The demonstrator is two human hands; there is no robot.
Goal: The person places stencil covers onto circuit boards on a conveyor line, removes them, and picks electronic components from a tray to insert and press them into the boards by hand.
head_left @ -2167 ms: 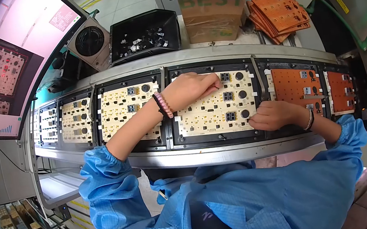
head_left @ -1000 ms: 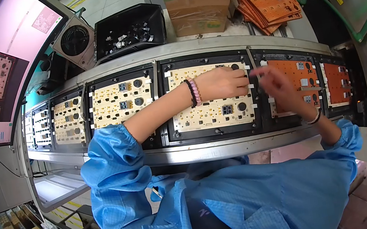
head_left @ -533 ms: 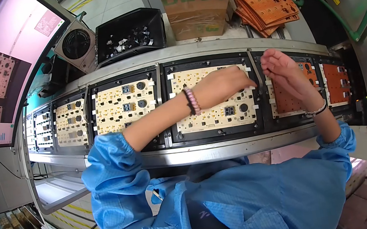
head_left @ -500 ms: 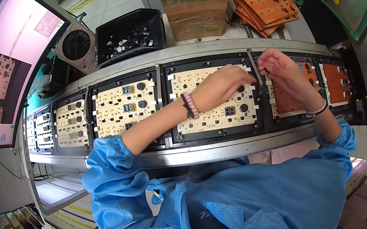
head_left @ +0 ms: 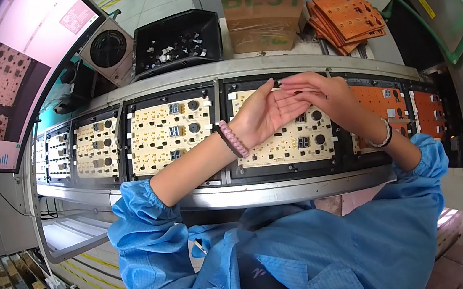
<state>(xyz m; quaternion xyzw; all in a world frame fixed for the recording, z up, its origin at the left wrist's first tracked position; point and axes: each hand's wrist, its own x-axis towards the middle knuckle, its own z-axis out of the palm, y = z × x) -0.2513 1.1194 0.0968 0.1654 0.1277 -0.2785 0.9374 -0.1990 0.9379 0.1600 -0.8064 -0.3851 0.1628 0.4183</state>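
My left hand (head_left: pixel 263 117) is turned palm up with its fingers stretched out, above a cream circuit board (head_left: pixel 272 156). Over its fingers reaches my right hand (head_left: pixel 332 99), its fingertips bent together at the left palm. A tiny dark piece (head_left: pixel 298 92) shows by the right fingertips; its kind is too small to make out. The board beneath has black round parts (head_left: pixel 320 139) and square display-like parts (head_left: pixel 303 142), and sits in a black frame (head_left: pixel 283 172). The hands hide its upper middle.
More cream boards (head_left: pixel 144 142) in black frames line the metal rail (head_left: pixel 286 191) leftward; orange-red boards (head_left: pixel 430 115) sit rightward. Behind stand a black bin (head_left: pixel 177 63) of small parts, a cardboard box (head_left: pixel 258 24) and stacked orange boards (head_left: pixel 347 16). A monitor (head_left: pixel 17 75) rises at left.
My left hand has turned from palm down to palm up. My right hand has moved left, from above the orange-red board to the left palm. The view has shifted slightly.
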